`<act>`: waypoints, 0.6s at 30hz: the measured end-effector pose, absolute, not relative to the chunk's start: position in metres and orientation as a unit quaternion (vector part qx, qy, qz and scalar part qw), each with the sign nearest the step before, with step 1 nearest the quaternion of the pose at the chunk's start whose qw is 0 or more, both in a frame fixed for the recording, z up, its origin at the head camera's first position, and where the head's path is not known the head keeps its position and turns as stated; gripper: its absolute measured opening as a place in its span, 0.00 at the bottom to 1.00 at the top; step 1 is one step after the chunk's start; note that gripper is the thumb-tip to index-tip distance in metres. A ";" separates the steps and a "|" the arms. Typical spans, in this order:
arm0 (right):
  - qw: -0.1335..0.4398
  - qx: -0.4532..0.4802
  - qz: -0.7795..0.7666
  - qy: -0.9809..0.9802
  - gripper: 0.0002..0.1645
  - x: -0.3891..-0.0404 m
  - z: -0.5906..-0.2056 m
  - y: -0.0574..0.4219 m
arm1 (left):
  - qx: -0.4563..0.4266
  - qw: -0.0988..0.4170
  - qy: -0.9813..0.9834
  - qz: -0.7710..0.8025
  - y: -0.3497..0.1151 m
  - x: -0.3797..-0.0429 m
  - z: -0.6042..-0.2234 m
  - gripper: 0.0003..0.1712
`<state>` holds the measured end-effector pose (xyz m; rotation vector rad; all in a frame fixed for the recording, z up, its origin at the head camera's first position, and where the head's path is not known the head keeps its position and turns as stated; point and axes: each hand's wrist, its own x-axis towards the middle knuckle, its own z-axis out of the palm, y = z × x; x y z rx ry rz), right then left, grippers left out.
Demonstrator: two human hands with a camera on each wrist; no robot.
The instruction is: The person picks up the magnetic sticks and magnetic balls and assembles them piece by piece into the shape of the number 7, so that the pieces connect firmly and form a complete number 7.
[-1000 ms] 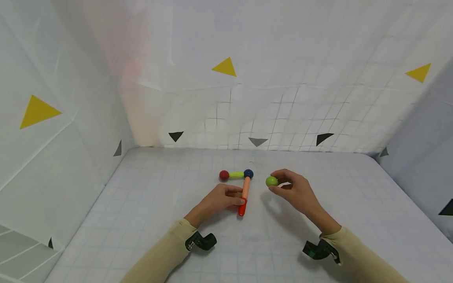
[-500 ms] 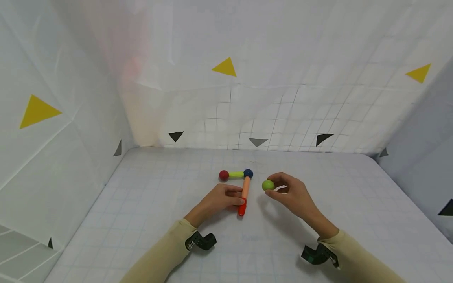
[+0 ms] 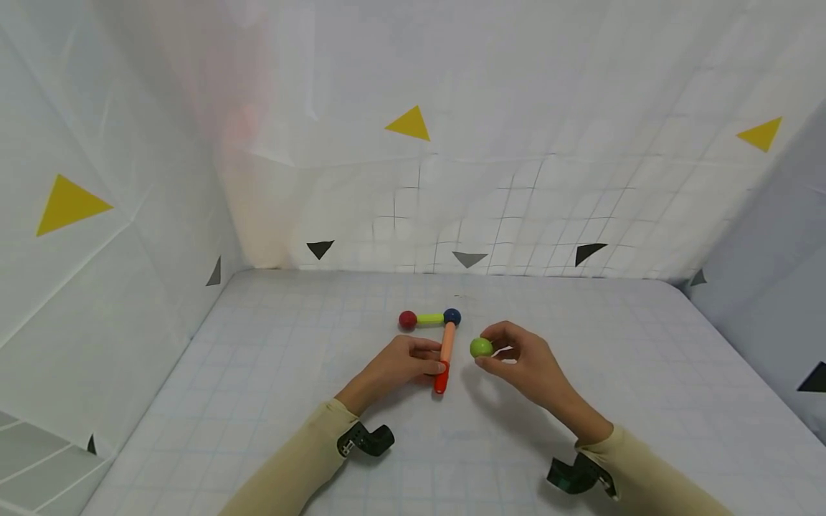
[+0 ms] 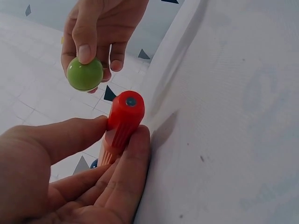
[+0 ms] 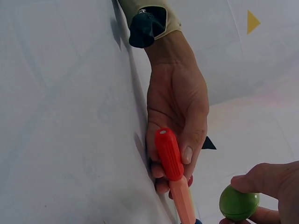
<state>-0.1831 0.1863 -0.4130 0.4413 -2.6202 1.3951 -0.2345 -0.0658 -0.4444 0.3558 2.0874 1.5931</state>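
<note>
My left hand (image 3: 401,360) pinches a red magnetic stick (image 3: 440,383) between thumb and fingers. This stick joins end to end with an orange stick (image 3: 448,340), which meets a dark blue ball (image 3: 452,316). From that ball a yellow-green stick (image 3: 429,318) runs left to a red ball (image 3: 408,319). The red stick's near end shows a small grey metal disc (image 4: 131,101) in the left wrist view. Between thumb and fingertips, my right hand (image 3: 528,364) holds a green ball (image 3: 480,347) above the table, to the right of the sticks and apart from them.
The white table (image 3: 271,401) carries a faint grid. White sheet walls with yellow triangles (image 3: 409,123) and dark triangles (image 3: 590,253) stand behind and at both sides. A black camera sits on each wrist, like the left one (image 3: 368,438).
My right hand has brought the green ball left and nearer to me, closer to the red stick. The left hand and the joined sticks stay where they were.
</note>
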 end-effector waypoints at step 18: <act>0.054 0.182 0.484 -0.854 0.19 -0.172 -0.413 0.174 | 0.134 0.242 0.765 0.582 -0.068 -0.236 -0.446 0.29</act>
